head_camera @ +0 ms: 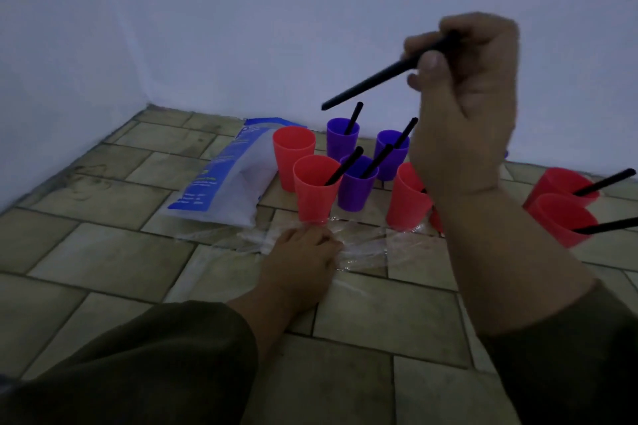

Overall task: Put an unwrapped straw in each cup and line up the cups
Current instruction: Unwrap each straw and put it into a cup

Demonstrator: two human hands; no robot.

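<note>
Holding a black straw (379, 78) high above the cluster, the right hand (466, 107) has its fingers closed round the upper end, thumb pressed along the shaft, and the straw's long axis slants down and to the left, its free tip hanging just over the far purple cup (341, 141). Most of the job looks done: three purple cups each carry a straw, the near red cup (316, 188) has one leaning right, and the two red cups at the far right (562, 207) have theirs too. Left to fill, by my reading, is the empty red cup (293, 155) at the far left of the group; the red cup (407, 197) partly behind the wrist I cannot judge. Nothing is lined up yet, the cups stand in a loose bunch. Down on the tiled floor (103, 269), the left hand (303, 252) lies flat, fingers together, on clear plastic wrapping (366, 248), beside the blue-and-white bag (228, 176).
</note>
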